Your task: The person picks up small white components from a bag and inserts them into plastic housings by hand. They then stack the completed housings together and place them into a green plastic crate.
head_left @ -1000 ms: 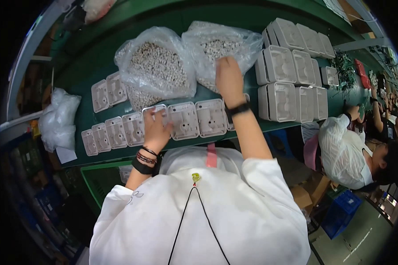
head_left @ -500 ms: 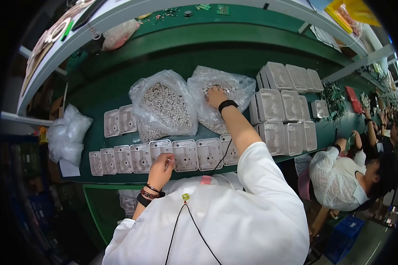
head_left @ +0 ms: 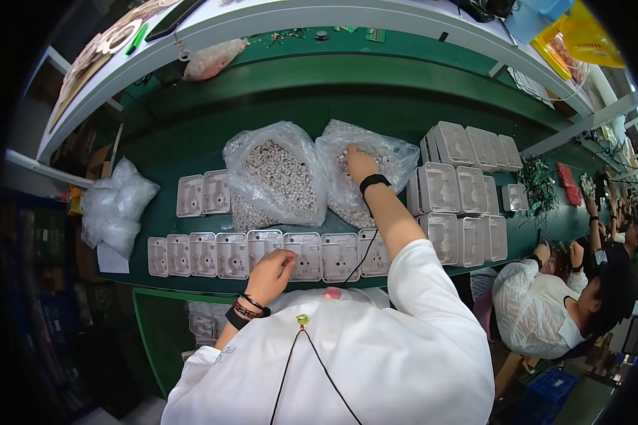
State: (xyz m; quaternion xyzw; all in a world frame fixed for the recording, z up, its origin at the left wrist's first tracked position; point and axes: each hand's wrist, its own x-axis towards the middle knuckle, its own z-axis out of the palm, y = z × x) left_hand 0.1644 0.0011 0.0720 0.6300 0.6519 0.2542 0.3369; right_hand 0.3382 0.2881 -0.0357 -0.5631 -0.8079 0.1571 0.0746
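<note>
My right hand (head_left: 362, 167) reaches into the right clear plastic bag (head_left: 329, 145), which is filled with small pale parts. Its fingers are bent and drawn together; the fingertips are hidden among the parts. My left hand (head_left: 269, 275) is held low over the row of light-grey plastic housings, its fingers curled inward near the front of one housing (head_left: 303, 244). Whatever those fingers hold, if anything, does not show. The row's shallow housings lie with their hollow sides up, moulded posts and a round hole inside. Left of the right bag stands another open bag (head_left: 280, 173) of similar parts.
Stacked grey housings (head_left: 441, 177) stand on the right, beside dark green wires (head_left: 539, 188). Two more housings (head_left: 215, 191) lie behind the row. At the left edge sits a bundled clear bag (head_left: 119, 205). A white shelf (head_left: 376, 14) crosses above; a co-worker (head_left: 539, 312) sits at right.
My right hand's fingers, spread over the parts before, are now drawn together and pushed down among them. My left hand has moved slightly right along the row, its fingers more curled. The view has shifted slightly.
</note>
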